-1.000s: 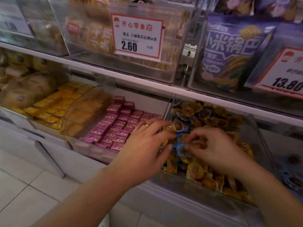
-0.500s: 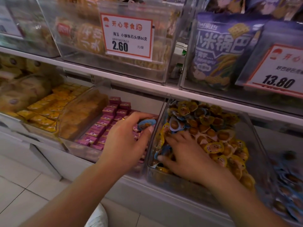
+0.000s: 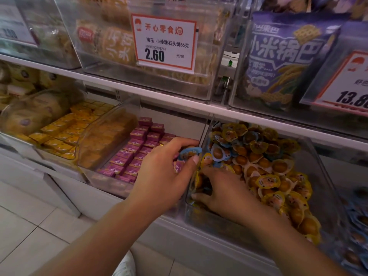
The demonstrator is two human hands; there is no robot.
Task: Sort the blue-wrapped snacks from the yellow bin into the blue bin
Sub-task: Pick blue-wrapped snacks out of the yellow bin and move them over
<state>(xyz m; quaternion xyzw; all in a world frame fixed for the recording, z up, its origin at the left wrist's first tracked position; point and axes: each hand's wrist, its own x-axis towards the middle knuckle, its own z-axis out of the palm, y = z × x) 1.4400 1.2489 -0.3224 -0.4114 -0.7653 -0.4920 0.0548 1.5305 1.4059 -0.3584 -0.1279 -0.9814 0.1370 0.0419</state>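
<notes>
White floor tiles (image 3: 29, 232) nearest, below the clear yellow-snack bin (image 3: 199, 220), with the toe of a pale shoe (image 3: 125, 263) at the bottom edge. Left of that bin's front corner, left hand (image 3: 163, 172), fingers and thumb curled round a blue-wrapped snack (image 3: 190, 152) (blue rim, brown centre), held up beside the bin's left wall and over the purple boxes (image 3: 137, 148). Inside the bin, at its front left corner, right hand (image 3: 221, 194), palm down on the yellow-wrapped snacks (image 3: 278, 176); fingertips buried among wrappers, so cannot tell whether grasping anything. More blue-rimmed packs (image 3: 218, 153) mixed into the heap just behind the right hand, near the bin's left wall. Right of the bin, at the frame edge, blue bin (image 3: 356, 226) with blue packets, well apart from the held snack. Further left of the bin, past the purple boxes, orange-yellow boxes (image 3: 65, 128). Above the bin, white shelf edge (image 3: 179, 100), then a red-bordered price card reading 2.60 (image 3: 165, 40) and, to the upper right, a purple snack bag (image 3: 284, 56) beside a card partly reading 13.8 (image 3: 344, 84).
</notes>
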